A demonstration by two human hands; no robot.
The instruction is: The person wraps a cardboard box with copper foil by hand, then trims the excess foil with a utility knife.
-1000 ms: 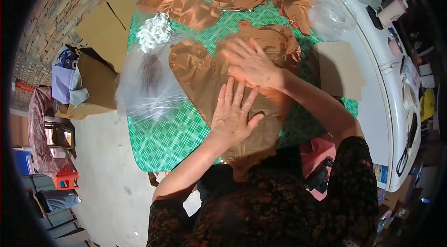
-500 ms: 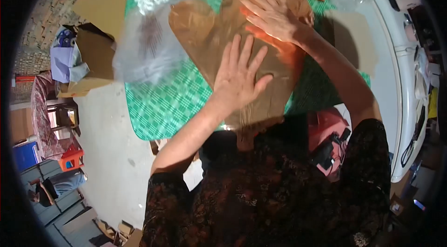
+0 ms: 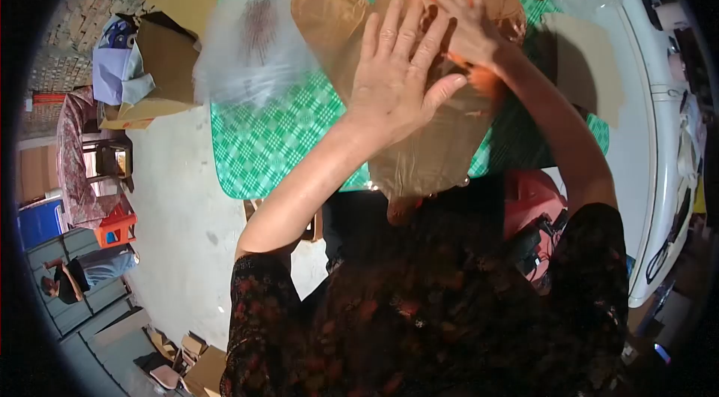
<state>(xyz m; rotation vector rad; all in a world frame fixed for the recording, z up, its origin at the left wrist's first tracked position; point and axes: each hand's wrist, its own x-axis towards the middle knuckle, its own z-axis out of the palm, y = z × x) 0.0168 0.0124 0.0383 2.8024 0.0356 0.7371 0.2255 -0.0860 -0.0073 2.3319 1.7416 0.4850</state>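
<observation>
Pressing down, the left hand (image 3: pixel 397 75) and, at its two o'clock, the right hand (image 3: pixel 468 26) lie spread, grasping nothing, on the copper foil heart (image 3: pixel 427 157) atop the green checked table (image 3: pixel 277 142); smoothing it out likely calls for even, flat-palmed strokes.

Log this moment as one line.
left hand flat on foil heart balloon | right hand flat on its top | clear bag on green checked cloth

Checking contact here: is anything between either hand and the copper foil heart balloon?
Nothing visible. The left hand lies flat on the copper foil heart balloon, the right hand on it just beyond; the clear plastic bag lies off to its side.
</observation>
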